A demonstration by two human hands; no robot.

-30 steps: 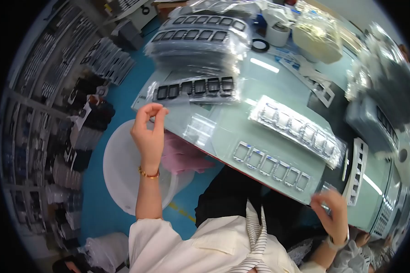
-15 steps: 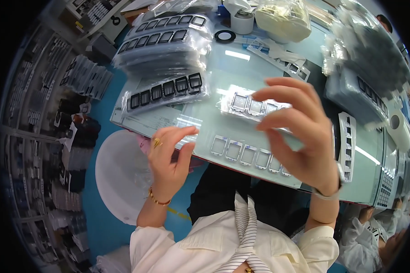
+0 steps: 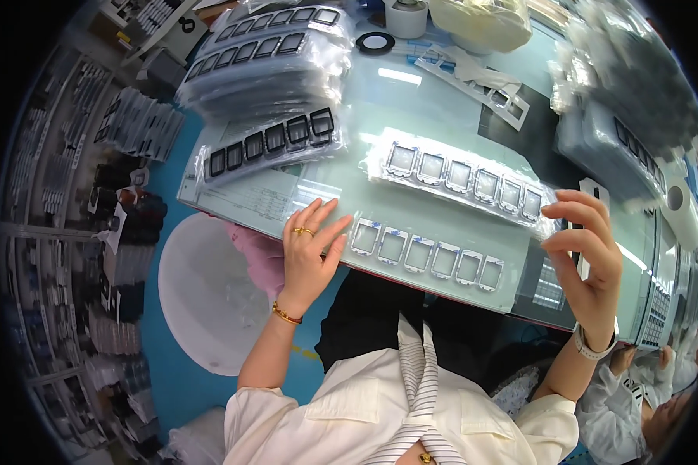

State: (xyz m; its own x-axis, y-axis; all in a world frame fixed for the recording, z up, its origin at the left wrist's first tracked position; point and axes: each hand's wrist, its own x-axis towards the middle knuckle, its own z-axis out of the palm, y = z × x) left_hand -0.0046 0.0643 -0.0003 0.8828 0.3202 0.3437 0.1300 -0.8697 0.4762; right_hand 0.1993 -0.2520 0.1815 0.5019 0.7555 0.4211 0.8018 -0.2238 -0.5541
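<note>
My left hand (image 3: 312,246) has its fingers spread at the table's near edge, beside the left end of a row of silver rectangular frames (image 3: 419,253). Nothing shows in it. Farther back lies a clear plastic tray (image 3: 461,203) carrying several silver frames with blue-marked edges. My right hand (image 3: 589,252) is by that tray's right end, fingers curved and apart with no thing visible in them. Whether its fingertips touch the tray I cannot tell. A clear tray of black frames (image 3: 275,139) lies at the left.
Behind stand stacked bagged trays (image 3: 267,70), a black-rimmed tape roll (image 3: 375,43) and a white perforated strip (image 3: 477,85). More bagged trays (image 3: 601,143) are piled at right. A white tub (image 3: 202,310) sits below the table's left edge. Another person (image 3: 636,403) is at lower right.
My right hand has moved right, uncovering the tray and the near row of frames. My left hand has shifted right and its fingers have straightened. The view has shifted slightly.
</note>
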